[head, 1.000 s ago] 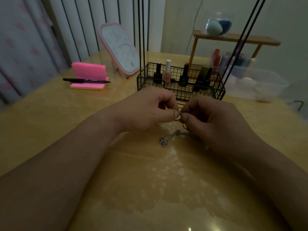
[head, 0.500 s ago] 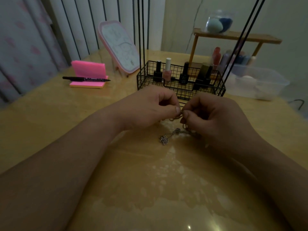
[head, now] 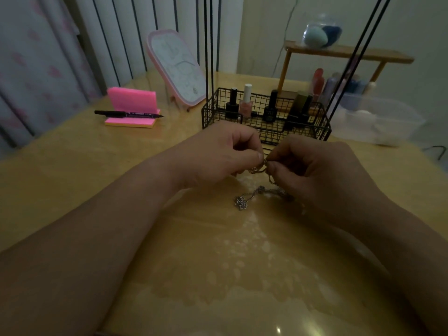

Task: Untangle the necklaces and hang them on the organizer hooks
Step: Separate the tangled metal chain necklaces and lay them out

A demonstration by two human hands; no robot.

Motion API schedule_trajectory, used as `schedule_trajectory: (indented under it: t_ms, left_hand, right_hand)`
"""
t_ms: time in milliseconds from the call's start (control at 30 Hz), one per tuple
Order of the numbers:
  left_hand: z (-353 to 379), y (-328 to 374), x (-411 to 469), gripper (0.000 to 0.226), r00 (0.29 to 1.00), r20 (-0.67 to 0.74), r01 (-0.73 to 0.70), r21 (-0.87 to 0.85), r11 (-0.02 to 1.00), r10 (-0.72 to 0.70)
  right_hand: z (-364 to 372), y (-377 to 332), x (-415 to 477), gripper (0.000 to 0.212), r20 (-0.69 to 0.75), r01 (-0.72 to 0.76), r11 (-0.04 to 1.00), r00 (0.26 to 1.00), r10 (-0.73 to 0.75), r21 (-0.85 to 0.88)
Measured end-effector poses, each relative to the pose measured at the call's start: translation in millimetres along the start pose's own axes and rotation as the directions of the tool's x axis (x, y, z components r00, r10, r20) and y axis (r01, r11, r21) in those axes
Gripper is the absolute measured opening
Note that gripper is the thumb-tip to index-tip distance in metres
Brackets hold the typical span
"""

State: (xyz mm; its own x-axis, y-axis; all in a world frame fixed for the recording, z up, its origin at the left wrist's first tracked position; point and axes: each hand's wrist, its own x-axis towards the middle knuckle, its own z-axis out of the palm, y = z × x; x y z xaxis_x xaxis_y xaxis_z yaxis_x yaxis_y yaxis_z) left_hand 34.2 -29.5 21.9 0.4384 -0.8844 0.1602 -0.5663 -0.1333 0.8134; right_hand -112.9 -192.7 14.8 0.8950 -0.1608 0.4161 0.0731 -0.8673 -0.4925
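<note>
On a dim yellow table (head: 72, 166), centre frame before a wire basket (head: 266, 132), the left hand (head: 213, 154) and right hand (head: 322, 170) still pinch the tangled necklaces (head: 252, 196), loose chain trailing below, little changed.

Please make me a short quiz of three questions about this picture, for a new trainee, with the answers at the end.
1. True or false: the tangled necklaces already hang on a hook.
2. The black pen lies: A) on the pink note pad; B) under it; C) upright beside it.
3. Which hands pinch the necklaces?

Key:
1. False. Their lower part rests on the table.
2. A.
3. Both: the left hand and the right hand, fingertips close together.
</note>
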Motion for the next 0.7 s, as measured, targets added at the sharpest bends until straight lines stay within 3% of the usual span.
schedule_trajectory:
  t_ms: [333,700]
  left_hand:
    - [-0.1,-1.4,2.6,0.007,0.997,-0.058,-0.045,0.104,0.994,0.051]
    - [3.2,1.4,0.9,0.008,1.0,0.005,-0.001,0.077,0.997,0.001]
  right_hand:
    - [-0.8,-0.7,-2.0,0.014,-0.026,-0.091,0.982,0.995,0.096,0.168]
    - [1.4,-3.5,-1.4,0.008,-0.02,-0.052,0.996,0.998,0.054,0.078]
